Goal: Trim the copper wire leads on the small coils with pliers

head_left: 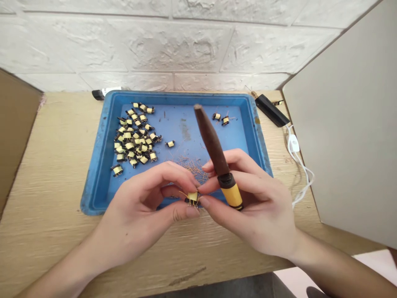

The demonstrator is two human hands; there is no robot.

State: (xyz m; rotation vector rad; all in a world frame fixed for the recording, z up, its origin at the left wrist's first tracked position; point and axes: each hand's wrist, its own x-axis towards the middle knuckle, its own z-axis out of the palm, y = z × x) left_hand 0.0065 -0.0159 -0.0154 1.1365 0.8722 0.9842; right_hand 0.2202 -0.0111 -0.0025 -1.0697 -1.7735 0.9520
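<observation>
1. At lower centre of the frame, the left hand (145, 203) pinches a small yellow-taped coil component (192, 198) between thumb and forefinger, so the grip is pressed together on it. Thin copper leads stick out from its sides.
2. The right hand (254, 203) meets it from the right. Its thumb and forefinger tips close on the same component, while the other fingers hold a tool with a brown handle (214, 145) and a yellow collar. The handle points up and away, towards the middle of the frame; the working end is hidden inside the hand.
3. Step in hand, as I judge it: one component is being worked at its wire leads, trimming or stripping them over the tray. The next move likely calls for a firm left pinch and a small, controlled motion of the tool tip at the leads, since the part is tiny and the wires fine.
4. Just behind the fingers, on the blue tray (93, 182), lies a tangle of copper wire scraps (192, 163).
5. Counts: one component in the hands; one lone piece (170, 143) at mid-tray; two pieces (221, 118) at the tray's upper right; a heap of components (135, 136) at upper left, roughly forty, too crowded to count exactly.
6. On the counter (56, 174): one black tool (269, 109) with a white cable (297, 165) at the right, and one small dark object (98, 94) behind the tray's upper-left corner.
</observation>
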